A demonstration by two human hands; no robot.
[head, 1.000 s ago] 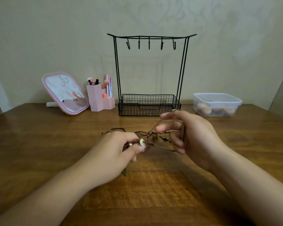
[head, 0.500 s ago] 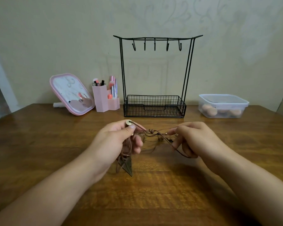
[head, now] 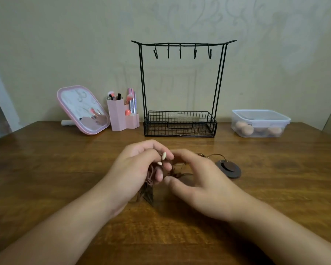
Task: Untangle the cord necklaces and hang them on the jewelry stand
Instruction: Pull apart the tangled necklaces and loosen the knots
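Brown cord necklaces are bunched in a tangle between my hands over the wooden table. My left hand grips the bundle, a pale bead showing at its fingertips and a dark triangular pendant hanging below. My right hand pinches the cords from the right. A round dark wooden pendant lies on the table to the right, its cord curving back toward my fingers. The black wire jewelry stand stands behind, all its hooks bare, with a mesh basket at its base.
A pink tilted mirror and a pink organiser with brushes stand at the back left. A clear lidded box with sponges sits at the back right. The wall is close behind them.
My hands have come closer together and lower. The round wooden pendant now lies on the table to the right, pulled out from the bundle.
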